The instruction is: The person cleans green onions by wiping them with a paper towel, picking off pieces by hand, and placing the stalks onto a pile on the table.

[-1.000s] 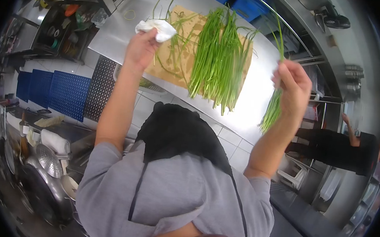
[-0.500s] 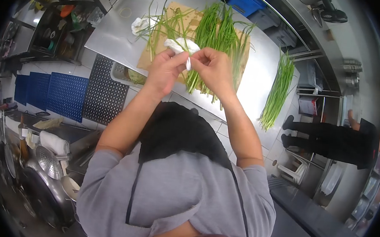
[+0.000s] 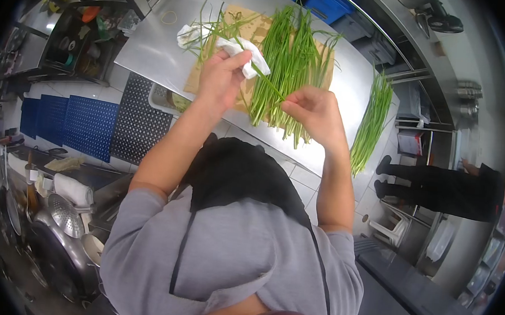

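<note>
My left hand (image 3: 221,80) is closed on a crumpled white cloth (image 3: 254,64), which wraps part of a long green chive stalk (image 3: 272,88). The lower end of that stalk is pinched between the thumb and fingers of my right hand (image 3: 314,112), so it stretches taut between both hands. Beneath them a thick bunch of chives (image 3: 289,49) lies across a brown board or paper sheet (image 3: 327,75), pale ends toward me. Looser, bent green stalks (image 3: 215,23) lie to the left, beside a second crumpled white cloth (image 3: 189,36).
Another chive bunch (image 3: 373,122) lies at the right end of the steel table (image 3: 148,51). Blue bins (image 3: 327,3) stand beyond the far edge. Perforated mats (image 3: 91,126) cover the floor at left. A person in dark clothes (image 3: 432,184) stands at the right.
My right hand has moved away from the left, down and to the right, drawing the stalk's end along. The left hand stays nearly in place with the cloth.
</note>
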Demonstrator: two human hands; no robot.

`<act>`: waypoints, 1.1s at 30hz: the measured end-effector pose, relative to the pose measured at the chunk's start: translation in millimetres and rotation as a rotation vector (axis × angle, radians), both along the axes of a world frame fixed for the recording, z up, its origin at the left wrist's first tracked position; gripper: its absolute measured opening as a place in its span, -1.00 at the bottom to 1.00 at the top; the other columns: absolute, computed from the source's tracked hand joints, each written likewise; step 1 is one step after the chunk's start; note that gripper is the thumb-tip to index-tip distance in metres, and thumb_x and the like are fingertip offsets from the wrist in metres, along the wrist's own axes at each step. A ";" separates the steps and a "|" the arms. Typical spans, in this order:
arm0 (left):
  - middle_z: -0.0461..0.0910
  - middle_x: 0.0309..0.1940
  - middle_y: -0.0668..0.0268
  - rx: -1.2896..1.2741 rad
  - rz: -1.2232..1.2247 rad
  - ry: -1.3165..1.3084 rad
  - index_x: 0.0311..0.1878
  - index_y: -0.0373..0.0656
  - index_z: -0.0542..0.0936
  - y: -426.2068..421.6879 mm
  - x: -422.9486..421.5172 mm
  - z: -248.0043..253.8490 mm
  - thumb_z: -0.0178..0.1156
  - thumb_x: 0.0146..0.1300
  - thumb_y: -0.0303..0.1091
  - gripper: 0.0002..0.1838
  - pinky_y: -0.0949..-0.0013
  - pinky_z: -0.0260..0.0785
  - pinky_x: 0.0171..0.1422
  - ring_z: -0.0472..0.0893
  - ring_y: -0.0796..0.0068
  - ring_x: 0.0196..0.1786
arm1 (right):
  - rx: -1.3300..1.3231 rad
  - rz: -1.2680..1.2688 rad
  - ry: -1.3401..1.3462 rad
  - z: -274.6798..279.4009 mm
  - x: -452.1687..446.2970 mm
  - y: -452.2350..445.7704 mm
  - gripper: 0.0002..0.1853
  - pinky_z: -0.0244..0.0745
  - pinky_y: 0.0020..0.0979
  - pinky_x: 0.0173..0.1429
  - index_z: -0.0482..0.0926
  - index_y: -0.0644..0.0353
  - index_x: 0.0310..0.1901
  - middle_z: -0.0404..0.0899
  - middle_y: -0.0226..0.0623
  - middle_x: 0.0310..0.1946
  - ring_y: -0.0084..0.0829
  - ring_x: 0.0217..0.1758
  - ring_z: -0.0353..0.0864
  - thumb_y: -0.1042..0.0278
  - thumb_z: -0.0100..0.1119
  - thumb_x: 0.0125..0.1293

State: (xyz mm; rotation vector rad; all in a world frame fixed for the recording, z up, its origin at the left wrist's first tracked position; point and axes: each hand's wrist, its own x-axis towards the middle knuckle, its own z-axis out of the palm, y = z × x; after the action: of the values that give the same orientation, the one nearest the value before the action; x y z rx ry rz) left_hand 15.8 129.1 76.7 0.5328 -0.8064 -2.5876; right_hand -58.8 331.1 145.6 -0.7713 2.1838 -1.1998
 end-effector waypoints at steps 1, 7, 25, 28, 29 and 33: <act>0.62 -0.10 0.20 -0.005 0.003 0.000 -0.01 -0.34 0.54 -5.7 -2.8 -2.5 0.22 0.26 -0.57 -0.76 0.32 0.50 0.14 0.64 0.37 -0.04 | -0.005 -0.002 -0.012 1.3 -1.5 7.1 -0.89 0.41 -0.52 -0.40 0.67 0.30 -0.40 0.62 -0.38 -0.58 -0.65 -0.51 0.53 0.45 0.38 0.12; 0.61 -0.09 0.21 -0.050 0.084 -0.019 0.04 -0.31 0.52 -31.5 -17.3 -8.6 0.17 0.31 -0.54 -0.76 0.34 0.50 0.14 0.63 0.38 -0.03 | -0.024 -0.039 -0.072 13.8 -14.4 53.7 -0.91 0.37 -0.60 -0.40 0.65 0.32 -0.41 0.59 -0.47 -0.57 -0.73 -0.50 0.46 0.51 0.38 0.14; 0.55 0.07 0.07 0.030 0.179 0.045 0.17 -0.40 0.43 -152.3 2.5 -70.2 0.16 0.36 -0.52 -0.65 0.30 0.52 0.17 0.58 0.27 0.09 | -0.189 -0.904 0.232 -17.0 -109.7 244.5 -0.86 0.33 -0.64 -0.46 0.69 0.27 -0.36 0.61 -0.39 -0.57 -0.68 -0.54 0.50 0.36 0.37 0.16; 0.55 0.08 0.08 0.032 0.148 0.014 0.18 -0.40 0.42 -128.6 10.6 -64.6 0.15 0.36 -0.52 -0.64 0.32 0.52 0.16 0.58 0.29 0.10 | 0.205 -1.031 0.205 -103.8 -105.9 272.2 -0.80 0.50 -0.43 -0.32 0.72 0.22 -0.35 0.66 -0.27 -0.55 -0.48 -0.47 0.62 0.25 0.39 0.11; 0.55 0.09 0.09 0.041 0.140 0.005 0.19 -0.40 0.42 -120.1 15.0 -61.3 0.14 0.36 -0.52 -0.64 0.33 0.52 0.16 0.58 0.29 0.10 | 0.329 -1.053 0.260 -118.2 -96.7 276.2 -0.78 0.54 -0.35 -0.25 0.74 0.20 -0.35 0.69 -0.22 -0.52 -0.39 -0.43 0.67 0.22 0.39 0.09; 0.54 0.11 0.09 0.123 0.005 0.067 0.21 -0.39 0.41 -109.8 31.9 -64.5 0.13 0.37 -0.53 -0.63 0.34 0.51 0.18 0.58 0.30 0.10 | 0.574 -0.981 0.368 -114.4 -58.0 267.8 -0.76 0.57 -0.24 -0.13 0.75 0.15 -0.32 0.72 -0.13 -0.42 -0.18 -0.30 0.72 0.16 0.36 0.09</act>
State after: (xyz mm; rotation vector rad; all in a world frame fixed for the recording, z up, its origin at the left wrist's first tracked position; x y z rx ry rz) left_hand 47.7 19.3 12.2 0.4789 -0.6264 -2.6479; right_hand -116.8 598.8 31.2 0.4259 3.1325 -0.7168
